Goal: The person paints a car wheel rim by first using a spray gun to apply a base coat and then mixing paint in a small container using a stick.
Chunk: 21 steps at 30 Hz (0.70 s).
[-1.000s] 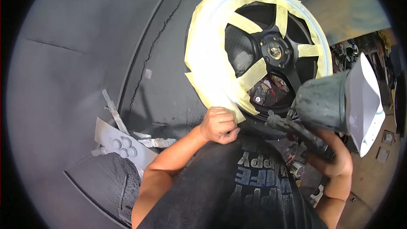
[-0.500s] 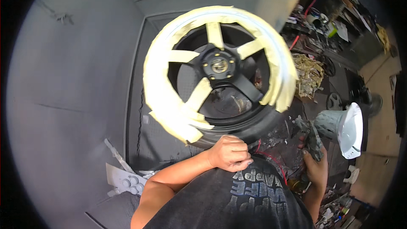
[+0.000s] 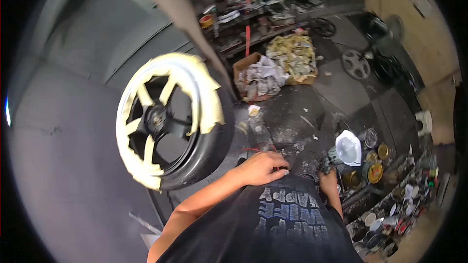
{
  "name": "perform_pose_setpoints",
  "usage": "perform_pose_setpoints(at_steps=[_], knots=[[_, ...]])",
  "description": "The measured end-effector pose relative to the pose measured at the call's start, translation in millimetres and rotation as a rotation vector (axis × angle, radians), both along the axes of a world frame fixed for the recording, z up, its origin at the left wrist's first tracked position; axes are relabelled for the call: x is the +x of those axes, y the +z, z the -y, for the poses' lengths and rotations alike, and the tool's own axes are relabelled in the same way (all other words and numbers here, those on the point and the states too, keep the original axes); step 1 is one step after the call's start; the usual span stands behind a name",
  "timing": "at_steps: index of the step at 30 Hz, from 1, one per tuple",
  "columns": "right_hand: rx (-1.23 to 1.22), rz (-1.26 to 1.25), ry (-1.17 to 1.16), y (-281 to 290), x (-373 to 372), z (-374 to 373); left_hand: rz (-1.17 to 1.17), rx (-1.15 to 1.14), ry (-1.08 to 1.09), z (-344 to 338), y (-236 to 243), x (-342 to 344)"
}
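Observation:
My right hand point(image 3: 327, 178) is closed round a dark, paint-stained spray gun point(image 3: 325, 164), whose cup point(image 3: 335, 155) has a white paper funnel or liner point(image 3: 348, 147) on top. My left hand point(image 3: 263, 168) has curled fingers against the front of my dark T-shirt point(image 3: 253, 224); whatever they hold, if anything, is hidden. Up and to the left of my hands stands a wheel point(image 3: 156, 119) with a black tyre point(image 3: 214, 143), yellow masking tape point(image 3: 207, 107) covering much of the rim and some spokes.
Grey booth walls point(image 3: 58, 141) are on the left. Cluttered shelves point(image 3: 263, 14) and boxes of crumpled paper point(image 3: 290, 53) lie ahead. Loose wheel covers point(image 3: 355, 63) rest on the dirty floor point(image 3: 307, 117). Paint cans point(image 3: 374, 170) and small tools crowd the right, beside a tan panel point(image 3: 434, 107).
The view has swung right, so the wheel appears further left and more shelves and cans show. The spray gun in my right hand has moved away from the wheel.

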State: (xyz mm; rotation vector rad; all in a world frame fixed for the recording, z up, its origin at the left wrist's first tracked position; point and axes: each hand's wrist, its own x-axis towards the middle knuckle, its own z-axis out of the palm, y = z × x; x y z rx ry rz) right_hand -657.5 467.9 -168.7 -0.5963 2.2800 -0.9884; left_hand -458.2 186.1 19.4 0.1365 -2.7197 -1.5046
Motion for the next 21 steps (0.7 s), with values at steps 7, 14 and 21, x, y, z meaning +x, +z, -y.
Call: perform_pose_setpoints(at_steps=[7,14,21], knots=[[0.088,0.116,-0.19,-2.5,-26.3,-32.5,0.092,-0.029,-0.205,-10.4,7.2,-92.5],[0.064,0.065,-0.226,4.4,-68.2,12.3,0.187,0.058,-0.257,8.9,-18.4,-145.2],[0.102,0.083,0.039,56.2,-154.6,120.7,0.217,0.281,-0.037,79.5,-87.0,-203.1]])
